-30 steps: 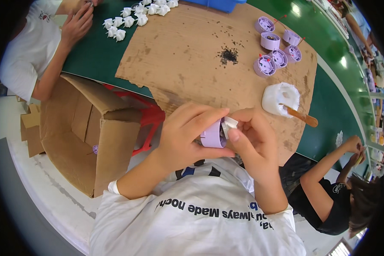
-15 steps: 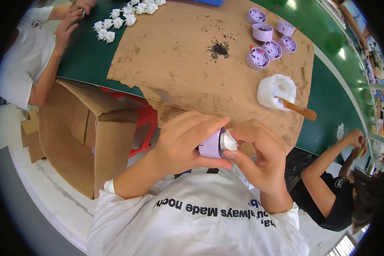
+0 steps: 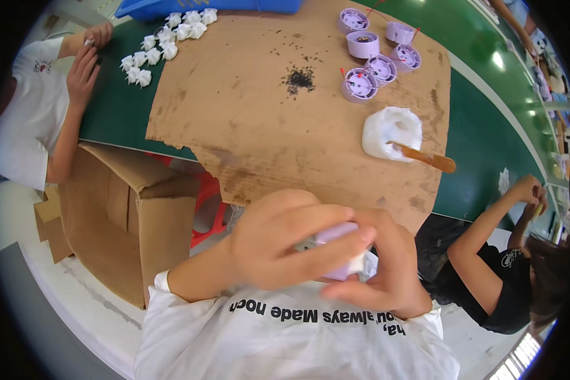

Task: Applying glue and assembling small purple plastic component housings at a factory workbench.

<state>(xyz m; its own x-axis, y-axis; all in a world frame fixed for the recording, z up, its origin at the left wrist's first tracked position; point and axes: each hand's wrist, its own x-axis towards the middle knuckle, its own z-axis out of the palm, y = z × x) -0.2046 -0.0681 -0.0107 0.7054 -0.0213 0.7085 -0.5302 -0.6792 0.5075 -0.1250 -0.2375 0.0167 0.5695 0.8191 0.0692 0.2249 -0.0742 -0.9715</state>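
Observation:
Close in front of my chest, both hands are wrapped round a lilac round housing (image 3: 339, 233). My left hand (image 3: 278, 240) is closed on it from the left, its fingers lying across the top. On the other side my right hand (image 3: 389, 263) curls round the end where a white bladed piece (image 3: 365, 264) pokes out. Fingers hide most of both parts, and some motion blur covers them. I cannot tell how far the white piece sits inside the housing.
A cardboard sheet (image 3: 234, 126) carries a heap of small black bits (image 3: 299, 80), several lilac housings (image 3: 361, 84) with red wires, and a white tub (image 3: 380, 136) with a wooden stick (image 3: 427, 158). White bladed pieces (image 3: 152, 56), a blue bin (image 3: 209, 5), a carton (image 3: 164, 247) and co-workers surround it.
My hands have come lower, towards my chest, and the housing has turned in them. Left fingers now reach over it. The view has shifted, showing more of the blue bin.

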